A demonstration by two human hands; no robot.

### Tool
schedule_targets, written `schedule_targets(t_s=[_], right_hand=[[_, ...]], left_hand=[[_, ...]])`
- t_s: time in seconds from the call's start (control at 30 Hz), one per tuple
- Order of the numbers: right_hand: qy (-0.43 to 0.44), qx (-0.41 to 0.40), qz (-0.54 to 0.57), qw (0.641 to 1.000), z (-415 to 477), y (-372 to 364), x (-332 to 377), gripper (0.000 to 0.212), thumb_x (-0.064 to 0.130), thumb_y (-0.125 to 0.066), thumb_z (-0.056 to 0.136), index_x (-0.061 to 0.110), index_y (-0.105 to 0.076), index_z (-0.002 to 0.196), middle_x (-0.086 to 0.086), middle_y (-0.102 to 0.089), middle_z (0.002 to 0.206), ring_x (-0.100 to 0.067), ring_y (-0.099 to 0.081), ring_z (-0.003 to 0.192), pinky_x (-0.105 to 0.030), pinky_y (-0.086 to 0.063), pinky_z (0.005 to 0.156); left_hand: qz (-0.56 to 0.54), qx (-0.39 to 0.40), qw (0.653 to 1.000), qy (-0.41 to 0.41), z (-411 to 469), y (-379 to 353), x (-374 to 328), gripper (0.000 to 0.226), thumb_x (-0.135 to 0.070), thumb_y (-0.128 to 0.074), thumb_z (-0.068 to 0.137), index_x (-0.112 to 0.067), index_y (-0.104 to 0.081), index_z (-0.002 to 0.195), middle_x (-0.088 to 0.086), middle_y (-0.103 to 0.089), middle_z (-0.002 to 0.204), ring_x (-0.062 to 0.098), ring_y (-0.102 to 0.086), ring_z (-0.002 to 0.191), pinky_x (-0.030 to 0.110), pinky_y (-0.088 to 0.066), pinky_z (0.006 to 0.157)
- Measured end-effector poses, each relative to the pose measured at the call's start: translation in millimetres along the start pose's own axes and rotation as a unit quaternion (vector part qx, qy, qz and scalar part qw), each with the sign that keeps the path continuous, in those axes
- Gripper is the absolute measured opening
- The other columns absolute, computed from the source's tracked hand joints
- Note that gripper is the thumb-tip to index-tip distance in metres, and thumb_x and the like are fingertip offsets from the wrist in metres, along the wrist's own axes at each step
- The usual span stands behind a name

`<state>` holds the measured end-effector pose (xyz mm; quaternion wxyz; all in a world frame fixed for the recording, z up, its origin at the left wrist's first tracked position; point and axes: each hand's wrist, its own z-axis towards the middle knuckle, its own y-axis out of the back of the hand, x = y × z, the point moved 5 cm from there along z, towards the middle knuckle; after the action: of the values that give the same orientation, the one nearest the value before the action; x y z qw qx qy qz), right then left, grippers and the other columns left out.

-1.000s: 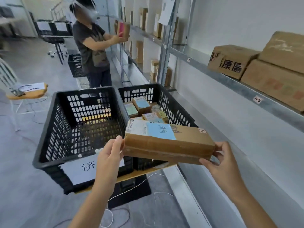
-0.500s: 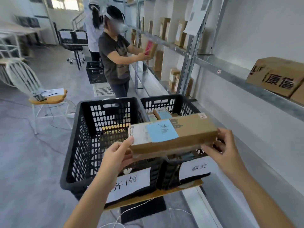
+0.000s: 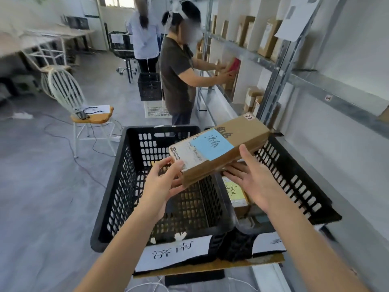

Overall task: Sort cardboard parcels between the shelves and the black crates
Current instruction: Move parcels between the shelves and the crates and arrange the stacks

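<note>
Spanning the right side of the view, the metal shelving (image 3: 311, 83) carries upright cardboard boxes in its far bays. Two black crates stand side by side and touching in front of it, both resting on a brown board (image 3: 210, 267). The left crate (image 3: 117, 186) bears a white paper label (image 3: 172, 252) with handwritten characters on its near wall. The right crate (image 3: 299, 186) sits next to the shelving and contains a yellow-labelled parcel (image 3: 233, 192).

The cardboard parcel (image 3: 242, 140) is held in the air above the crates, over the wall where they meet. It is long and flat. It is tilted, with its far end higher and pointing toward the shelving. A blue label (image 3: 211, 144) with handwritten characters is stuck to its top face, beside a white shipping label (image 3: 189, 153).

The left hand (image 3: 162, 182) grips the near end of the parcel, thumb on the upper edge and fingers curled beneath. The right hand (image 3: 252, 180) lies palm up under the parcel's near long side, fingers straight and spread, thumb raised against the side face.

A person in a dark shirt (image 3: 176, 76) stands further along the shelving, and a white chair (image 3: 69, 95) stands to the left.
</note>
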<state>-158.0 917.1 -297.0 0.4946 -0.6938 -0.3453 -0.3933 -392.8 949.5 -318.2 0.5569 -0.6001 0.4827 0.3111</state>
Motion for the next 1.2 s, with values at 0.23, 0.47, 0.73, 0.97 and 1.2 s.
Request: schedule_targets(t_s=[0.23, 0.47, 0.73, 0.97, 1.2], right_hand=[[-0.033, 0.026, -0.034, 0.999, 79.1, -41.0, -6.3, 0.073, 0.029, -0.082, 0.078, 0.02, -0.045, 0.141, -0.005, -0.074, 0.115, -0.025, -0.072, 0.102, -0.045, -0.059, 0.086], [-0.1, 0.064, -0.001, 0.993, 147.1, -82.1, -23.1, 0.07, 0.022, -0.079, 0.082, 0.021, -0.042, 0.142, -0.01, -0.072, 0.117, -0.027, -0.072, 0.102, -0.049, -0.059, 0.083], [-0.192, 0.1, -0.056, 0.975, 178.2, -99.5, -76.0, 0.073, 0.018, -0.081, 0.08, 0.027, -0.04, 0.139, -0.003, -0.077, 0.101, -0.019, -0.075, 0.091, -0.04, -0.061, 0.069], [-0.246, 0.123, -0.127, 0.953, 190.3, -100.0, -114.8, 0.069, 0.017, -0.078, 0.084, 0.021, -0.039, 0.141, -0.01, -0.07, 0.117, -0.021, -0.068, 0.092, -0.043, -0.057, 0.082], [-0.278, 0.063, -0.174, 0.943, 218.6, -111.3, -153.7, 0.053, 0.017, -0.073, 0.086, 0.019, -0.047, 0.133, -0.009, -0.069, 0.11, -0.021, -0.065, 0.092, -0.044, -0.057, 0.083]], left_hand=[[0.079, 0.038, 0.996, 0.012, 47.0, 3.7, -18.0, 0.053, -0.031, -0.077, 0.078, -0.022, -0.056, 0.127, 0.007, -0.077, 0.102, 0.029, -0.074, 0.095, 0.039, -0.062, 0.078], [0.17, 0.006, 0.985, 0.017, 84.7, 34.2, -40.0, 0.058, -0.042, -0.084, 0.071, -0.028, -0.062, 0.123, 0.002, -0.075, 0.113, 0.019, -0.073, 0.101, 0.029, -0.059, 0.079], [0.268, -0.089, 0.959, 0.01, 104.4, 70.9, -38.3, 0.04, -0.063, -0.057, 0.084, -0.043, -0.071, 0.115, -0.005, -0.076, 0.108, 0.017, -0.07, 0.104, 0.049, -0.045, 0.104], [0.294, -0.143, 0.944, 0.03, 130.2, 78.0, -15.9, 0.024, -0.036, -0.051, 0.101, -0.041, -0.071, 0.113, -0.014, -0.077, 0.095, 0.007, -0.074, 0.079, 0.021, -0.056, 0.06], [0.312, -0.165, 0.932, 0.083, 175.6, 99.4, 15.1, 0.023, -0.018, -0.05, 0.102, -0.031, -0.065, 0.114, -0.004, -0.075, 0.104, 0.016, -0.075, 0.083, 0.036, -0.062, 0.068]])
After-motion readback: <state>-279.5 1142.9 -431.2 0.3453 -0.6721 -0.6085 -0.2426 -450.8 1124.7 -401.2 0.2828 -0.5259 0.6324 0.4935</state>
